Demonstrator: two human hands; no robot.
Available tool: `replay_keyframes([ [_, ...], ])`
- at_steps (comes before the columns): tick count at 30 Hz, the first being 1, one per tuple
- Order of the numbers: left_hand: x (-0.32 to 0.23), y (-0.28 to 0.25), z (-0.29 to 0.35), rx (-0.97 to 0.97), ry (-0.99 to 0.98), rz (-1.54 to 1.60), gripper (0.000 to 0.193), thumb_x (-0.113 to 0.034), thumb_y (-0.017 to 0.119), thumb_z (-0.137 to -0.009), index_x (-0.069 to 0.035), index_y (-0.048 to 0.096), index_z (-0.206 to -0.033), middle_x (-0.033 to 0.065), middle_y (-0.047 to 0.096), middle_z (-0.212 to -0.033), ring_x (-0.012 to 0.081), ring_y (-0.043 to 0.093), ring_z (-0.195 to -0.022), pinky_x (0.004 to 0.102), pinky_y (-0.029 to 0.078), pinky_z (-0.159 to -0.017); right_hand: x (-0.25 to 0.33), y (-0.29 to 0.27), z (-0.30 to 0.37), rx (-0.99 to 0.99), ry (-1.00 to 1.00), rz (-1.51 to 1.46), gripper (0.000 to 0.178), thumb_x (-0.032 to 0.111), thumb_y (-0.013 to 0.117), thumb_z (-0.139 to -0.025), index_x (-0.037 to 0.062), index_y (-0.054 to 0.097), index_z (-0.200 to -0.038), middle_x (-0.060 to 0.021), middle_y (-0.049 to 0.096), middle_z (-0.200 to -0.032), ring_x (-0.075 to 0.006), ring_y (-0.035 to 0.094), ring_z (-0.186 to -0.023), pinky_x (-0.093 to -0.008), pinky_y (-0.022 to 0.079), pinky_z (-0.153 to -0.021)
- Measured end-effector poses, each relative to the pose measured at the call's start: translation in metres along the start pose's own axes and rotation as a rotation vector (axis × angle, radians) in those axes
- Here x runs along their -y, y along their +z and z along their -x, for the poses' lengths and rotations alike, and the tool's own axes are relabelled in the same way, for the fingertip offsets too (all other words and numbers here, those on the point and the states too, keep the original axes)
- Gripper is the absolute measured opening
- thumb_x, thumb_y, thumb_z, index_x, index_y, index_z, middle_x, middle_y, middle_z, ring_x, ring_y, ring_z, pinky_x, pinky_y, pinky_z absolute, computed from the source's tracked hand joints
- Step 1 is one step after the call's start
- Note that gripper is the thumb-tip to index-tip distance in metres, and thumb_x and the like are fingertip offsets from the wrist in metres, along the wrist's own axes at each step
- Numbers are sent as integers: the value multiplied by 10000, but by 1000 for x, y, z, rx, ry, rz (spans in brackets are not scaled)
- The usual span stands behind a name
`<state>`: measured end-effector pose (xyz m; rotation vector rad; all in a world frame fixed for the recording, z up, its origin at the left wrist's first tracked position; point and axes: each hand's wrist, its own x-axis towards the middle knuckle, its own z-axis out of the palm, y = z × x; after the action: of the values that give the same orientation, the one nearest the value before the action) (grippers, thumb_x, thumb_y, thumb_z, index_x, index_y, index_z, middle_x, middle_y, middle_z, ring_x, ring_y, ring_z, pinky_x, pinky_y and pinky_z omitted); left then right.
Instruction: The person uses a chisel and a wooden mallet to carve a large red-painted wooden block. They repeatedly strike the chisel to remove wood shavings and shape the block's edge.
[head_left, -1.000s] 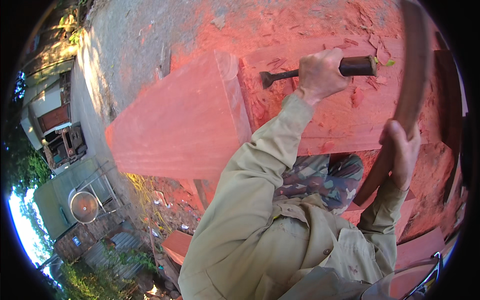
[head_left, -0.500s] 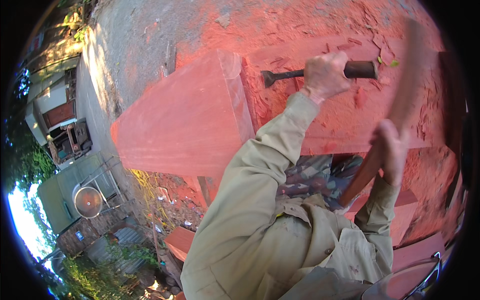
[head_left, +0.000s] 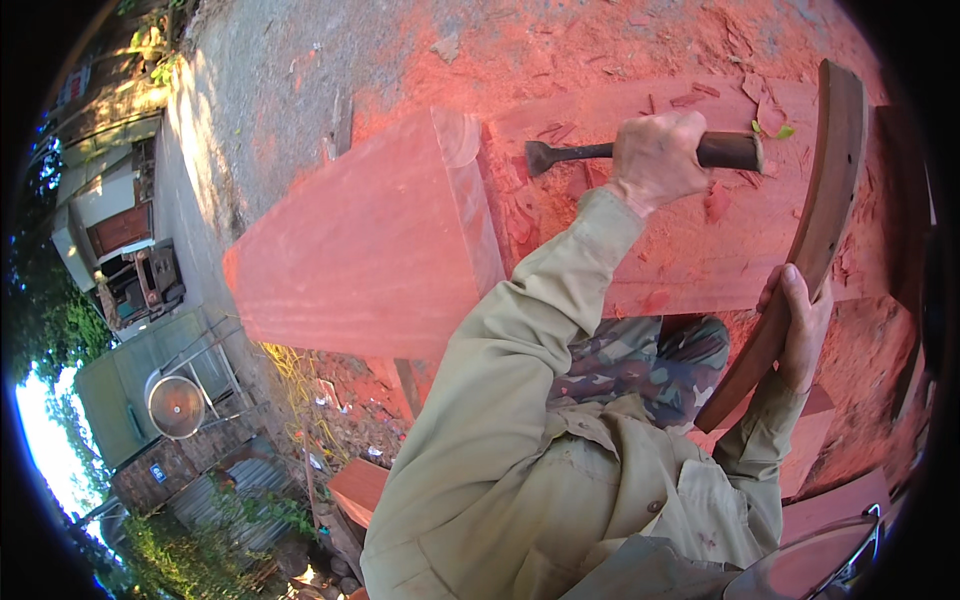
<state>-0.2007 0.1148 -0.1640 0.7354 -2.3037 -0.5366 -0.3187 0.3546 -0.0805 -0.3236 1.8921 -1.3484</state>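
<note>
Chisel and curved wood strip over a red plank

The left hand [head_left: 660,158] grips a dark-handled chisel [head_left: 640,152], its blade lying on the red plank [head_left: 690,250] just left of that hand. The right hand [head_left: 800,325] clasps a curved dark wood strip [head_left: 815,215] that rises above it. Red chips [head_left: 715,200] lie between the hands, a thick red block [head_left: 370,240] left of the chisel

Wears a long-sleeved khaki button shirt [head_left: 520,440] with cuffs, above camouflage trousers [head_left: 640,365] in green and brown.
</note>
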Motion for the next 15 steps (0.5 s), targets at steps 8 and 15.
replay_keyframes([
  [8, 17, -17, -2, -65, -57, -31, 225, -266, 828, -732, -113, 665, -760, 111, 677, -650, 328, 707, -597, 433, 557, -548, 19, 6, 4, -24, -103, -40, 348, 325, 728, -992, 11, 602, -1070, -73, 662, -846, -143, 619, -648, -286, 503, -605],
  [15, 29, -34, -2, -94, -44, -15, 238, -271, 845, -728, -116, 666, -754, 106, 676, -653, 322, 704, -595, 431, 549, -545, 41, 59, -9, 205, -145, 255, 392, 231, 813, -922, 1, 630, -1181, -33, 630, -838, -116, 610, -701, -279, 498, -633],
])
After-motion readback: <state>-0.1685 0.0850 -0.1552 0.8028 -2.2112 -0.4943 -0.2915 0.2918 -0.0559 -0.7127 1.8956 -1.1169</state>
